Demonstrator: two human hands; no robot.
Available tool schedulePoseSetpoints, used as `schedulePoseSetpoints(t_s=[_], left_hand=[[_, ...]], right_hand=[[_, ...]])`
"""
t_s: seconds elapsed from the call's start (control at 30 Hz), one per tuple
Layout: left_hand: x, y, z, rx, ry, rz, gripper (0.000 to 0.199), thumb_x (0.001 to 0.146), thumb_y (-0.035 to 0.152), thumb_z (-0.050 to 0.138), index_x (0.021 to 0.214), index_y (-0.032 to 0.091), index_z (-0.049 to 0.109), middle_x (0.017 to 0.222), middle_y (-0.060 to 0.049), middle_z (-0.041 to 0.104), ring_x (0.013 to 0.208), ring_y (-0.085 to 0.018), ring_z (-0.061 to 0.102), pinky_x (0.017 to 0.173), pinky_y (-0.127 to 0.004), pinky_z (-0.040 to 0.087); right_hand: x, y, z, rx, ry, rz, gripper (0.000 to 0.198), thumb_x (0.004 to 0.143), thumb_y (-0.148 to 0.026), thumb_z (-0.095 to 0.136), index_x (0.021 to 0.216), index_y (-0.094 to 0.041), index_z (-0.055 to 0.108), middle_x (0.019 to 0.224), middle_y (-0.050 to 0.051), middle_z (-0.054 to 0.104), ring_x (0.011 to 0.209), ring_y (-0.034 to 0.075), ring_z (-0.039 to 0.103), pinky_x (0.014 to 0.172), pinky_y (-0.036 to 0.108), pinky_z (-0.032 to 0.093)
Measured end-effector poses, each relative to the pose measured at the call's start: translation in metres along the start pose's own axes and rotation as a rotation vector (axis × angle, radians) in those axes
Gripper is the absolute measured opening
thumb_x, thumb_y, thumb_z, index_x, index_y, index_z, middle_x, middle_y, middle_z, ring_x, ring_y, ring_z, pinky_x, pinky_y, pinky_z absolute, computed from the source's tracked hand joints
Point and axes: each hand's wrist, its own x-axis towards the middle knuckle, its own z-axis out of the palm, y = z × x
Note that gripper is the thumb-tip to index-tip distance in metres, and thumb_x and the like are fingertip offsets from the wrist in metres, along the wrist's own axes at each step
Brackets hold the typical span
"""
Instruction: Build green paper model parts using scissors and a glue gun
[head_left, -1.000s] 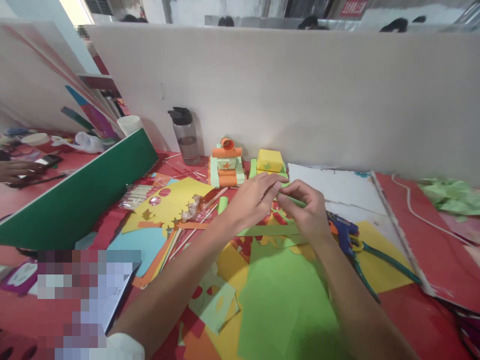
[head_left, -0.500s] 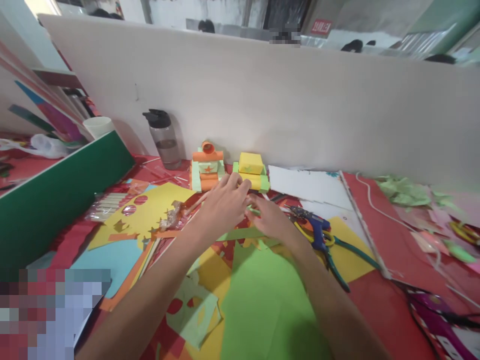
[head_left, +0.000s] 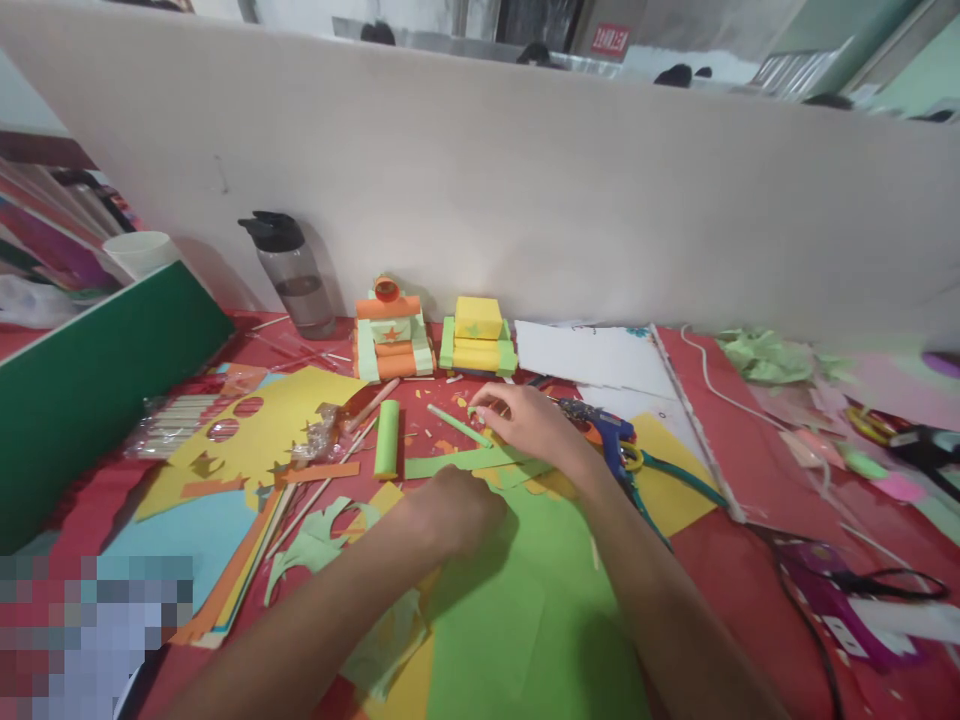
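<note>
My left hand (head_left: 459, 512) hovers back-up over the large green paper sheet (head_left: 517, 610); its fingers are curled under and hidden from me. My right hand (head_left: 525, 422) is closed in a pinch above the middle of the table, with a small green paper piece (head_left: 472, 411) at its fingertips. A thin green paper tube (head_left: 459, 426) lies just left of that hand. The thicker green paper roll (head_left: 387, 440) stands or lies farther left; which one I cannot tell. Below the right hand runs a green paper strip (head_left: 450, 462).
Two paper models, one orange and pale green (head_left: 393, 335), one yellow and green (head_left: 480, 335), stand by the white partition (head_left: 480, 180). A blue glue gun (head_left: 615, 440) and scissors (head_left: 675, 470) lie right. A water bottle (head_left: 292, 285) and green board (head_left: 105, 370) stand left.
My hands have parted: the left came back toward me and down over the green sheet, while the right stayed near the middle. The green roll and thin tube now show. The view shifted right.
</note>
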Motion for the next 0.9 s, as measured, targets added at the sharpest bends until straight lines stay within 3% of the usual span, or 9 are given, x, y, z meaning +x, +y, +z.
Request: schedulePoseSetpoints(t_s=[0.23, 0.33, 0.43, 0.5, 0.67, 0.77, 0.9], left_hand=[[0.007, 0.009, -0.001, 0.084, -0.071, -0.005, 0.014, 0.069, 0.006, 0.064, 0.079, 0.016, 0.066, 0.088, -0.012, 0.074, 0.079, -0.029, 0.071, 0.061, -0.032, 0.048], [0.002, -0.005, -0.006, 0.012, -0.064, 0.035, 0.008, 0.067, 0.014, 0.066, 0.067, 0.019, 0.059, 0.075, -0.007, 0.071, 0.064, -0.023, 0.065, 0.051, -0.028, 0.040], [-0.012, -0.031, -0.019, -0.192, 0.012, 0.124, 0.007, 0.073, 0.021, 0.061, 0.069, 0.021, 0.055, 0.068, -0.001, 0.065, 0.054, -0.017, 0.055, 0.046, -0.026, 0.030], [-0.026, -0.051, -0.029, -0.338, 0.111, 0.166, 0.004, 0.078, 0.020, 0.055, 0.075, 0.022, 0.055, 0.073, 0.000, 0.065, 0.057, -0.015, 0.055, 0.048, -0.025, 0.032], [-0.048, -0.091, -0.043, -0.594, 0.516, 0.059, 0.014, 0.088, 0.035, 0.051, 0.083, 0.023, 0.057, 0.080, -0.002, 0.063, 0.067, -0.017, 0.057, 0.058, -0.026, 0.041], [-0.045, -0.106, -0.040, -0.792, 0.728, -0.054, 0.019, 0.086, 0.041, 0.058, 0.086, 0.022, 0.057, 0.070, 0.000, 0.058, 0.060, -0.015, 0.053, 0.055, -0.025, 0.040], [-0.035, -0.120, -0.034, -0.950, 0.994, -0.100, 0.025, 0.083, 0.044, 0.062, 0.081, 0.020, 0.058, 0.067, 0.000, 0.058, 0.063, -0.015, 0.054, 0.058, -0.026, 0.043]], right_hand=[[0.000, -0.002, -0.002, 0.020, 0.002, -0.019, 0.019, 0.093, -0.027, 0.055, 0.099, -0.024, 0.072, 0.097, 0.003, 0.076, 0.079, 0.017, 0.066, 0.068, 0.027, 0.043], [-0.001, -0.001, -0.005, 0.082, -0.001, -0.013, 0.017, 0.093, -0.028, 0.056, 0.096, -0.023, 0.072, 0.095, 0.004, 0.076, 0.079, 0.018, 0.067, 0.068, 0.027, 0.044], [-0.002, 0.000, -0.009, 0.204, -0.007, -0.030, 0.020, 0.094, -0.032, 0.054, 0.096, -0.022, 0.070, 0.094, 0.004, 0.075, 0.081, 0.017, 0.067, 0.070, 0.027, 0.047], [-0.002, 0.002, -0.013, 0.302, -0.011, -0.041, 0.023, 0.095, -0.035, 0.052, 0.099, -0.021, 0.069, 0.096, 0.005, 0.074, 0.085, 0.018, 0.068, 0.072, 0.026, 0.049], [-0.004, 0.012, -0.025, 0.393, 0.075, 0.011, 0.023, 0.094, -0.036, 0.055, 0.105, -0.021, 0.068, 0.103, 0.007, 0.072, 0.090, 0.021, 0.068, 0.072, 0.030, 0.052], [-0.005, 0.015, -0.030, 0.437, 0.112, 0.017, 0.024, 0.094, -0.040, 0.056, 0.104, -0.021, 0.066, 0.101, 0.007, 0.071, 0.085, 0.020, 0.068, 0.071, 0.030, 0.052], [-0.006, 0.014, -0.033, 0.412, 0.069, 0.012, 0.029, 0.097, -0.046, 0.051, 0.104, -0.021, 0.064, 0.092, 0.005, 0.072, 0.078, 0.017, 0.067, 0.069, 0.029, 0.051]])
